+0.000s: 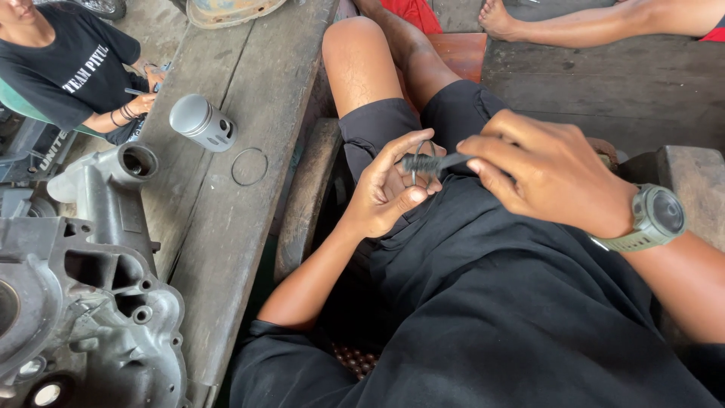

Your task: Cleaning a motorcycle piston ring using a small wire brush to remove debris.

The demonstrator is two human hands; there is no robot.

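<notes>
We hold a thin metal ring (417, 162) in our left hand (385, 193), fingers curled loosely about it with thumb and forefinger pinching. Our right hand (544, 174) is closed around a small dark brush (434, 162), whose long axis runs from three o'clock to nine o'clock, bristle end meeting the ring. So the ring sits at nine o'clock from the right hand, both hands touching the work above our lap. On the wooden worktop (226, 227) at ten o'clock lie one grey piston (201, 122) and one more loose ring (249, 166), just beside each other. One engine casing (83, 287) sits at eight o'clock.
</notes>
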